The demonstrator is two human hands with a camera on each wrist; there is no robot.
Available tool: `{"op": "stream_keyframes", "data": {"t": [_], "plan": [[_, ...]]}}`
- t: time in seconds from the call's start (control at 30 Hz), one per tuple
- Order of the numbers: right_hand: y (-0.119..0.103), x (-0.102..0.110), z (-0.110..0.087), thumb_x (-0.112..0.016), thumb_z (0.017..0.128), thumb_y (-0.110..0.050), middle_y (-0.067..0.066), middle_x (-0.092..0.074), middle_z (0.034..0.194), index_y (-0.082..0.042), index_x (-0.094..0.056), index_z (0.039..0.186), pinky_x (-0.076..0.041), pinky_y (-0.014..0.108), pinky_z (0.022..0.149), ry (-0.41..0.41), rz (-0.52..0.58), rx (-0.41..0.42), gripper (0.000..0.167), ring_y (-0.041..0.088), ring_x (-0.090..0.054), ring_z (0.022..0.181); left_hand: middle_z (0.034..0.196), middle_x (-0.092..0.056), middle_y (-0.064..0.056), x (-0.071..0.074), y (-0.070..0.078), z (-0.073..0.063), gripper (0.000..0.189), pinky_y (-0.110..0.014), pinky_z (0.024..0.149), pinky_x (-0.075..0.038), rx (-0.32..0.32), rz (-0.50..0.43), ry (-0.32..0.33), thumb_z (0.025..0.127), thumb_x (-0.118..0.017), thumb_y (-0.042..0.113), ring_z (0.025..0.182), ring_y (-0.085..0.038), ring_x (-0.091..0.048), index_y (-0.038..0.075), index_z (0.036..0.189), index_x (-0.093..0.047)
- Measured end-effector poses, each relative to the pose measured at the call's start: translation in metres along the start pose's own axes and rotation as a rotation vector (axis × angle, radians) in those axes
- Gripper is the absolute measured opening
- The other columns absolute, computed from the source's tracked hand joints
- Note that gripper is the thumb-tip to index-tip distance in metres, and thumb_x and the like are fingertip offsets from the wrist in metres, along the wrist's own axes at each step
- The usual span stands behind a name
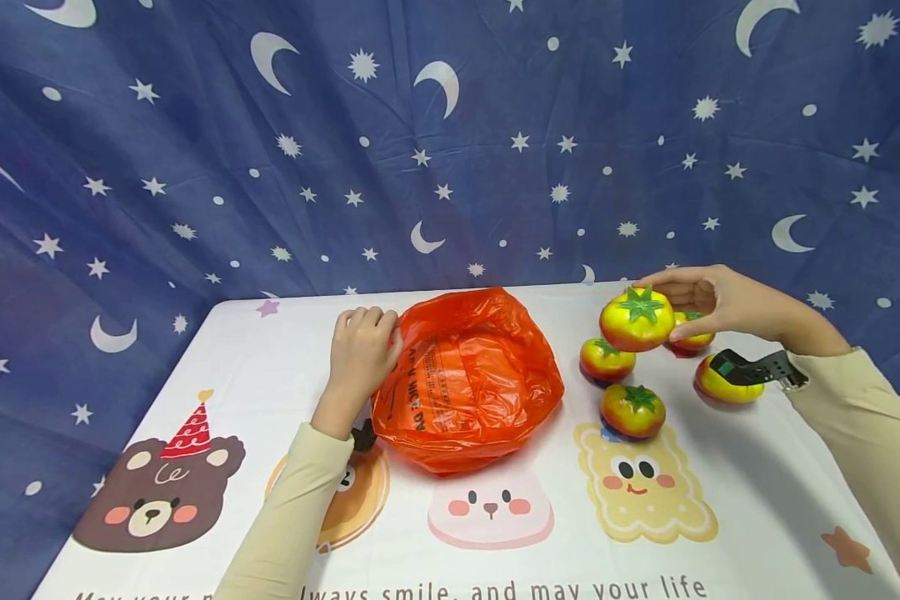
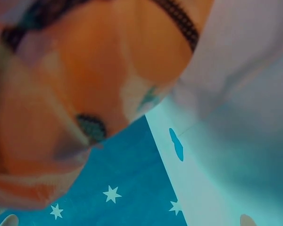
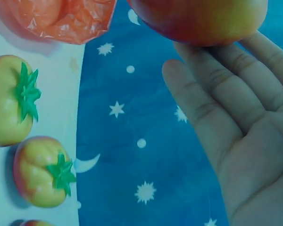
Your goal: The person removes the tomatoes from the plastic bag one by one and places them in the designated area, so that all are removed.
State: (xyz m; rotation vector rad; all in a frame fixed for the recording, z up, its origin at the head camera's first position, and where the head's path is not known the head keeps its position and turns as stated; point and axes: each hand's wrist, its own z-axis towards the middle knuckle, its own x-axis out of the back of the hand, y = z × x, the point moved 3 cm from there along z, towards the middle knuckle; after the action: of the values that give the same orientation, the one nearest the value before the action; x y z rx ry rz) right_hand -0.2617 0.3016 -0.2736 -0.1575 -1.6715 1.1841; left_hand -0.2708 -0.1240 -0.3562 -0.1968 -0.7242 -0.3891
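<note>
An orange-red plastic bag (image 1: 487, 367) stands on the table with its mouth spread wide, and dark print shows inside. My left hand (image 1: 363, 354) holds its left rim with curled fingers. Close up, the bag (image 2: 108, 61) fills much of the left wrist view. To the right, my right hand (image 1: 738, 304) grips a yellow-and-red tomato (image 1: 636, 320) with a green star-shaped top, raised above the table. Seen from the right wrist, fingers (image 3: 226, 84) lie against that tomato (image 3: 207, 21). Several similar tomatoes, one being a tomato (image 1: 633, 412) at the front, sit below the right hand.
A white tablecloth (image 1: 270, 367) with cartoon prints covers the table. Behind its far edge hangs a blue curtain (image 1: 487, 142) with moons and stars. A dark wrist camera mount (image 1: 765, 368) partly hides the rightmost tomato (image 1: 720, 389).
</note>
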Motion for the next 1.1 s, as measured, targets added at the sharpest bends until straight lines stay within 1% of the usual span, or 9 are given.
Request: {"op": "stream_keyframes", "data": {"t": [0.07,0.3,0.4,0.6,0.77,0.83,0.93,1.0,1.1], "plan": [[0.004,0.000,-0.008,-0.066,0.079,0.004,-0.023,-0.057,0.124,-0.002,-0.045,0.135,-0.052,0.016,0.081,0.028,0.013,-0.005,0.060,-0.004,-0.060,0.107,0.073,-0.062,-0.010,0.000,0.000,0.000,0.005,-0.044,0.079,-0.047,0.000,0.000,0.003,0.081,-0.062,0.009,0.071,-0.028,-0.059,0.005,0.079,-0.062],[0.022,-0.004,-0.030,-0.060,0.079,0.015,-0.018,-0.058,0.126,-0.001,-0.044,0.135,-0.052,0.016,0.082,0.092,0.087,0.053,0.061,-0.004,-0.059,0.110,0.073,-0.062,-0.010,-0.001,0.000,-0.001,0.004,-0.044,0.079,-0.047,-0.001,0.003,0.007,0.081,-0.062,0.009,0.072,-0.028,-0.059,0.005,0.080,-0.061],[0.031,-0.007,-0.040,-0.060,0.079,0.014,-0.019,-0.059,0.124,-0.004,-0.045,0.135,-0.051,0.013,0.082,0.134,0.095,0.024,0.061,-0.006,-0.057,0.110,0.074,-0.062,-0.010,-0.001,0.000,-0.002,0.005,-0.044,0.080,-0.047,0.002,0.003,0.003,0.082,-0.062,0.010,0.072,-0.029,-0.059,0.005,0.080,-0.062],[0.051,-0.009,-0.060,-0.060,0.078,0.015,-0.022,-0.058,0.122,-0.005,-0.045,0.136,-0.050,0.011,0.081,0.220,0.089,-0.030,0.063,-0.007,-0.058,0.106,0.075,-0.063,-0.011,-0.001,0.000,-0.001,0.005,-0.044,0.080,-0.047,0.004,0.002,-0.005,0.082,-0.063,0.010,0.073,-0.029,-0.059,0.005,0.080,-0.062],[0.067,-0.006,-0.076,-0.062,0.077,0.016,-0.024,-0.059,0.118,-0.005,-0.046,0.134,-0.051,0.011,0.078,0.331,0.066,-0.100,0.063,-0.007,-0.061,0.100,0.075,-0.064,-0.011,0.000,0.001,-0.001,0.006,-0.045,0.080,-0.047,0.002,0.005,-0.005,0.081,-0.064,0.011,0.074,-0.029,-0.060,0.005,0.081,-0.062],[0.074,-0.003,-0.080,-0.062,0.077,0.015,-0.025,-0.059,0.117,-0.008,-0.048,0.134,-0.050,0.010,0.077,0.367,0.070,-0.124,0.063,-0.008,-0.061,0.099,0.075,-0.064,-0.011,-0.001,0.001,-0.001,0.007,-0.044,0.080,-0.047,0.003,0.004,-0.005,0.081,-0.064,0.012,0.074,-0.030,-0.060,0.005,0.081,-0.063],[0.085,-0.001,-0.086,-0.061,0.079,0.014,-0.027,-0.058,0.116,-0.015,-0.049,0.133,-0.049,0.008,0.076,0.380,0.113,-0.135,0.063,-0.010,-0.060,0.098,0.075,-0.064,-0.011,0.000,0.001,-0.001,0.006,-0.044,0.080,-0.047,0.005,0.004,-0.007,0.081,-0.064,0.011,0.074,-0.029,-0.060,0.005,0.081,-0.062],[0.091,0.000,-0.089,-0.061,0.080,0.013,-0.029,-0.058,0.115,-0.022,-0.049,0.131,-0.049,0.007,0.075,0.394,0.122,-0.157,0.063,-0.011,-0.060,0.097,0.075,-0.064,-0.011,-0.001,0.001,-0.001,0.006,-0.044,0.080,-0.047,0.005,0.003,-0.008,0.081,-0.064,0.011,0.074,-0.029,-0.060,0.005,0.080,-0.062],[0.097,-0.004,-0.093,-0.062,0.080,0.012,-0.029,-0.057,0.113,-0.025,-0.049,0.129,-0.049,0.007,0.074,0.401,0.130,-0.182,0.062,-0.012,-0.059,0.097,0.075,-0.064,-0.011,-0.001,0.001,-0.001,0.005,-0.045,0.080,-0.047,0.005,0.003,-0.010,0.081,-0.063,0.010,0.073,-0.029,-0.060,0.005,0.080,-0.062]]}}
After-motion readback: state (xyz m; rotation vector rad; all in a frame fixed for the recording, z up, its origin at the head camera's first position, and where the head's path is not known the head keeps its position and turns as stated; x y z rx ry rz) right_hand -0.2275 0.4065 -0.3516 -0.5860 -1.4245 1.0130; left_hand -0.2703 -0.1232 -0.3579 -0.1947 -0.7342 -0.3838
